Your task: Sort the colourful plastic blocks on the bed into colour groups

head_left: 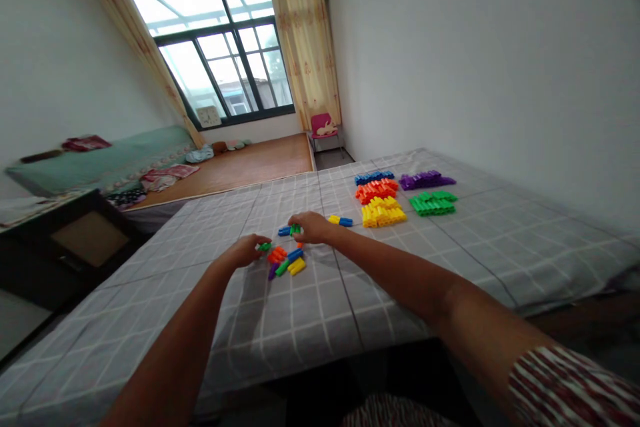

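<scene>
Plastic by its look, prob. light, stiff, slick & tough: R hand (314,227) clasped green pieces (295,230) w/ fingertips, L hand (244,251) pinched a green bit (264,247), both nr. orange pieces (277,255) on checked cloth (320,327); mid-length hold, thumb vs. forefinger, prob. suited best.

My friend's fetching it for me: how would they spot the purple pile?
Find the grey checked cloth, then the coloured piles toward the white wall. The purple pile lies just beyond the green pile; no other pile there is purple.
</scene>
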Demonstrator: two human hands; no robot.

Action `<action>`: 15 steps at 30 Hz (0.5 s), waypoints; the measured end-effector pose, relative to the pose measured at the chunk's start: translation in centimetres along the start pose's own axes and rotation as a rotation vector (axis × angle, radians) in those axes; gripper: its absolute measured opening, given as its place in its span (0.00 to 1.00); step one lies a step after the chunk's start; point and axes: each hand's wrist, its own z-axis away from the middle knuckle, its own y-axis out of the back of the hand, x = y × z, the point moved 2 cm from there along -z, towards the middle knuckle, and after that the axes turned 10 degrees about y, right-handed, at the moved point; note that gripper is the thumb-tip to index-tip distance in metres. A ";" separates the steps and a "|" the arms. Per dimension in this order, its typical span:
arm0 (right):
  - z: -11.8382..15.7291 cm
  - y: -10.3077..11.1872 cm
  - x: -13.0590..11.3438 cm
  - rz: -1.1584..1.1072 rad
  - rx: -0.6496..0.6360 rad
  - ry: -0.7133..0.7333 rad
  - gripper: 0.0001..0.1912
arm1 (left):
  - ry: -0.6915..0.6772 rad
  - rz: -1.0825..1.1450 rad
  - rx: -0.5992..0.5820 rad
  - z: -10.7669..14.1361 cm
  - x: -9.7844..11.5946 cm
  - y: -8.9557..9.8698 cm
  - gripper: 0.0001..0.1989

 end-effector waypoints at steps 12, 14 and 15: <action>20.0 24.4 16.3 -0.264 0.653 -0.368 0.23 | 0.003 -0.008 0.010 -0.5 1.1 1.7 0.27; 23.7 26.3 18.6 -0.321 0.714 -0.418 0.26 | -0.009 0.008 0.116 -1.3 3.3 3.0 0.28; 25.3 26.7 19.4 -0.340 0.726 -0.438 0.27 | -0.038 0.018 0.161 -1.8 5.0 3.6 0.27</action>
